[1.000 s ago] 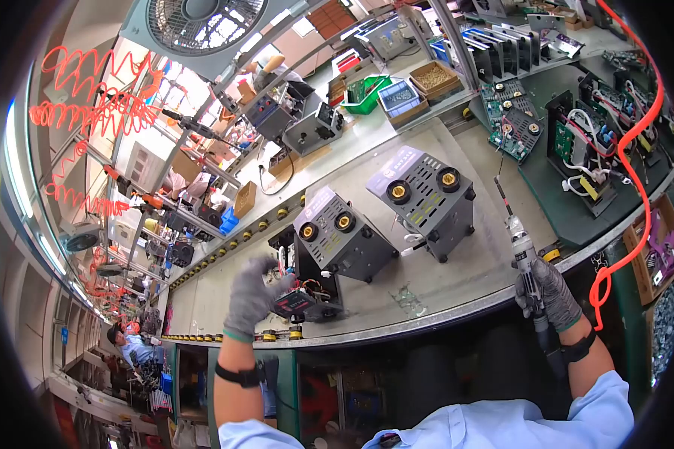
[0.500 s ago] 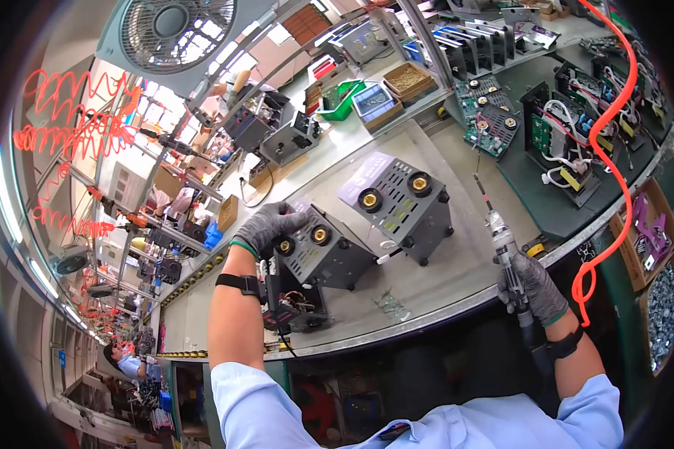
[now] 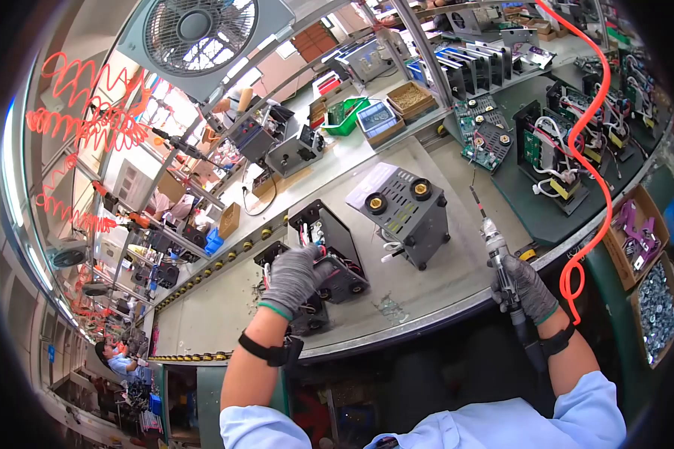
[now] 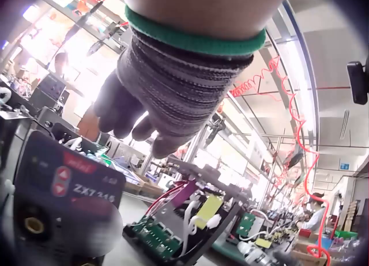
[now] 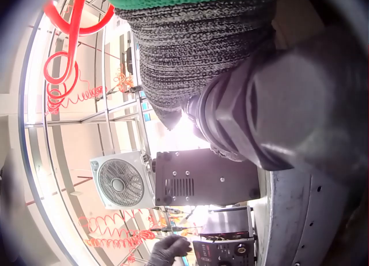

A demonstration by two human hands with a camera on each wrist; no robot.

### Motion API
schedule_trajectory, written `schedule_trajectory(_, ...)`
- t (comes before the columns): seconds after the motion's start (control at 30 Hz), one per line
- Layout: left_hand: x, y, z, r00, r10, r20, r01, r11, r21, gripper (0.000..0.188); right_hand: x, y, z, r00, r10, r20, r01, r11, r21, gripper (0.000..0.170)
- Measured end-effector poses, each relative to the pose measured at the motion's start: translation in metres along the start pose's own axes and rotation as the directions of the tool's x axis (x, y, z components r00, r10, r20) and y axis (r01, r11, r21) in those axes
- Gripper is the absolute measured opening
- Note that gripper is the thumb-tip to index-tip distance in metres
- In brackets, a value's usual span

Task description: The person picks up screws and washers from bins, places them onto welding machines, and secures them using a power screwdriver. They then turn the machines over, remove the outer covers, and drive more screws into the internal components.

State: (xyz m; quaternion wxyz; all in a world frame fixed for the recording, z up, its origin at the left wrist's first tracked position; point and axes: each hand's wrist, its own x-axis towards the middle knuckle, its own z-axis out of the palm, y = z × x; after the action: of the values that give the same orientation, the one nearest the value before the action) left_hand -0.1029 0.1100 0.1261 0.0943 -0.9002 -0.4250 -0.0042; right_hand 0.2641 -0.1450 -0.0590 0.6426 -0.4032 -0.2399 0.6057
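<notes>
My left hand (image 3: pixel 290 278), in a grey knit glove with a green cuff, is over two open-topped machine cases at the bench's front left. Its fingers hang loosely curved beside the nearer end of the dark machine case (image 3: pixel 338 243), which has wires inside. The other open case (image 3: pixel 309 318) is partly hidden under the hand. In the left wrist view, a dark front panel (image 4: pixel 63 191) with a red label stands beside the fingers. My gloved right hand (image 3: pixel 530 290) grips a power screwdriver (image 3: pixel 494 243), its long bit pointing away from me over the bench.
A slotted grey case (image 3: pixel 419 217) with two gold sockets stands mid-bench. Circuit boards (image 3: pixel 483 135) and wired assemblies (image 3: pixel 550 157) lie on the right. An orange hose (image 3: pixel 595 179) hangs beside my right arm. Part boxes (image 3: pixel 655 314) sit at far right.
My left hand reached forward onto the middle slotted case, then came back towards me. That case now shows an open top instead of its socketed face. The right hand keeps hold of the screwdriver.
</notes>
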Motion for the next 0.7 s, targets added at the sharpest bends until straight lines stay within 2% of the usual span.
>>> schedule_trajectory(0.03, 0.004, 0.025, -0.031, 0.989, -0.146, 0.024, 0.146, 0.989, 0.001, 0.038, -0.003, -0.001, 0.002, 1.000, 0.014, -0.020, -0.014, 1.000, -0.009, 0.059)
schedule_trajectory(0.1, 0.029, 0.019, -0.028, 0.971, -0.085, -0.222, 0.008, 0.946, -0.324, 0.052, -0.003, -0.001, 0.003, 1.000, 0.002, -0.026, -0.002, 1.000, -0.017, 0.059)
schedule_trajectory(0.13, 0.050, 0.020, -0.023, 0.969, -0.083, -0.231, 0.004, 0.946, -0.326, 0.052, -0.002, -0.001, 0.003, 1.000, 0.010, -0.020, -0.010, 1.000, -0.010, 0.058)
schedule_trajectory(0.17, 0.074, 0.025, -0.016, 0.973, -0.223, -0.061, 0.141, 0.781, -0.609, 0.055, -0.002, 0.000, 0.002, 1.000, 0.014, -0.017, -0.014, 1.000, 0.002, 0.058)
schedule_trajectory(0.2, 0.094, 0.035, -0.014, 0.946, -0.290, 0.147, 0.286, 0.525, -0.801, 0.058, 0.001, 0.005, -0.003, 1.000, 0.011, 0.007, -0.012, 1.000, 0.014, 0.057)
schedule_trajectory(0.23, 0.110, 0.046, -0.016, 0.893, -0.323, 0.314, 0.413, 0.306, -0.858, 0.065, 0.000, 0.001, -0.003, 1.000, -0.004, -0.007, 0.004, 1.000, 0.020, 0.057)
schedule_trajectory(0.3, 0.136, 0.048, -0.002, 0.852, -0.230, 0.469, 0.508, 0.153, -0.848, 0.061, -0.005, -0.006, 0.007, 0.998, 0.028, -0.049, -0.030, 0.999, -0.041, 0.057)
schedule_trajectory(0.4, 0.168, 0.048, 0.017, 0.917, -0.110, 0.384, 0.392, 0.070, -0.917, 0.051, -0.009, -0.012, 0.010, 0.998, 0.038, -0.051, -0.040, 0.999, -0.028, 0.052)
schedule_trajectory(0.43, 0.174, 0.050, 0.019, 0.870, -0.175, 0.462, 0.457, -0.068, -0.887, 0.049, -0.010, -0.014, 0.010, 0.997, 0.054, -0.056, -0.057, 0.997, -0.050, 0.051)
schedule_trajectory(0.47, 0.176, 0.043, 0.018, 0.868, -0.179, 0.463, 0.459, -0.066, -0.886, 0.049, -0.009, -0.012, 0.007, 0.997, 0.056, -0.053, -0.058, 0.997, -0.048, 0.051)
schedule_trajectory(0.53, 0.167, 0.044, -0.010, 0.889, -0.203, 0.411, 0.452, 0.232, -0.862, 0.048, -0.003, -0.008, 0.002, 0.998, 0.060, -0.022, -0.061, 0.998, -0.031, 0.063)
schedule_trajectory(0.57, 0.163, 0.049, -0.014, 0.909, -0.208, 0.362, 0.404, 0.226, -0.886, 0.047, -0.004, -0.007, 0.002, 0.997, 0.075, -0.010, -0.076, 0.997, -0.034, 0.063)
schedule_trajectory(0.63, 0.139, 0.085, -0.046, 0.950, -0.106, 0.295, 0.309, 0.161, -0.937, 0.046, -0.007, -0.010, 0.003, 1.000, 0.025, 0.001, -0.025, 1.000, 0.002, 0.062)
schedule_trajectory(0.67, 0.129, 0.098, -0.059, 0.968, -0.021, 0.250, 0.246, 0.271, -0.931, 0.044, -0.006, -0.009, 0.002, 0.999, 0.038, -0.005, -0.038, 0.999, -0.005, 0.062)
schedule_trajectory(0.7, 0.124, 0.115, -0.065, 0.962, -0.030, 0.271, 0.264, 0.352, -0.898, 0.042, -0.005, -0.006, 0.001, 0.999, 0.050, 0.004, -0.050, 0.999, -0.010, 0.062)
